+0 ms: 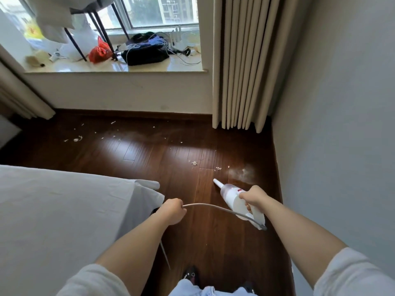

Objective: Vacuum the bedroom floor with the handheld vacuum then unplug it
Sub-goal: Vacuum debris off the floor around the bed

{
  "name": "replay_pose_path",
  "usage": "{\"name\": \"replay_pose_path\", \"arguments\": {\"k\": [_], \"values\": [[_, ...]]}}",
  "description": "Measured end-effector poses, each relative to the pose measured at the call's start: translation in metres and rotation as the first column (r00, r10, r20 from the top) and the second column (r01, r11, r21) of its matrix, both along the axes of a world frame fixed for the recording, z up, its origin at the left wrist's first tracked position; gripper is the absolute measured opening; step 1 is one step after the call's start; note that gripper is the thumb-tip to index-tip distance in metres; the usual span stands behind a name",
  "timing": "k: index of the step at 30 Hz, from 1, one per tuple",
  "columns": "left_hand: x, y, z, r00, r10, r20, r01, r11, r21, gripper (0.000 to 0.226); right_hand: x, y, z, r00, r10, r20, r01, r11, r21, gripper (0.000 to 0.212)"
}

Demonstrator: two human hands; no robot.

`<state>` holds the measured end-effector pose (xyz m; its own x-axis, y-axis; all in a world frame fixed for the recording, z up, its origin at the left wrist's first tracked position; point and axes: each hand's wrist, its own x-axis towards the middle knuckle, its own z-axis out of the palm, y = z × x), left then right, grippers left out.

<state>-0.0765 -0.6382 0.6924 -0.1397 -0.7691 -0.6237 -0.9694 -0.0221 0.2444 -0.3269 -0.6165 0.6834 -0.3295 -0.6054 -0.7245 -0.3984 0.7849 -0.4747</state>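
White plastic, the vacuum [235, 197] sits low over the floor [149, 150] in the right hand [253, 196], whose fingers wrap its handle so the nozzle angles toward the crumbs [218, 168] just ahead. Its cord [213, 207] arcs from the rear to the left hand [173, 211], which grips it and lifts it, probably to keep it off the swept path. More scraps [75, 139] lie well apart near the far wall under the window ledge [115, 70], so much of the work seems left. Open boards run between the bed [64, 210] on the left and the wall [331, 124] on the right; a curtain [241, 60] hangs into the far corner, where the nozzle could catch its hem.
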Motion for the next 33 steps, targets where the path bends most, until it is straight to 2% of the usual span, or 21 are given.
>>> {"name": "replay_pose_path", "arguments": {"k": [3,8,16,22,26,30,33], "values": [[0.007,-0.004,0.001,1.000,0.008,0.003,-0.008,1.000,0.015,0.029,0.013,-0.004,-0.003,0.999,0.036,-0.014,-0.036,0.999,0.002,0.033],[0.005,-0.010,0.004,1.000,-0.012,0.020,0.012,1.000,0.013,0.029,0.015,0.002,-0.006,0.998,0.040,-0.057,-0.038,0.999,0.032,0.034],[-0.055,-0.003,0.005,0.991,-0.133,-0.017,0.133,0.991,-0.006,0.029,-0.034,0.030,0.002,0.993,-0.069,-0.100,0.072,0.997,0.032,0.014],[-0.097,0.014,0.008,0.979,-0.199,-0.034,0.199,0.980,-0.001,0.031,-0.083,0.060,0.002,0.979,-0.131,-0.157,0.146,0.986,0.086,0.034],[-0.113,0.025,0.008,0.979,-0.200,-0.046,0.201,0.980,0.007,0.030,-0.108,0.073,0.002,0.974,-0.142,-0.178,0.163,0.980,0.111,0.032],[-0.124,0.037,0.008,0.982,-0.178,-0.070,0.179,0.984,0.007,0.027,-0.130,0.082,0.000,0.961,-0.203,-0.187,0.227,0.967,0.116,0.018],[-0.131,0.045,0.005,0.982,-0.163,-0.100,0.165,0.986,0.011,0.028,-0.140,0.086,-0.004,0.948,-0.274,-0.162,0.287,0.956,0.066,0.026]]}}
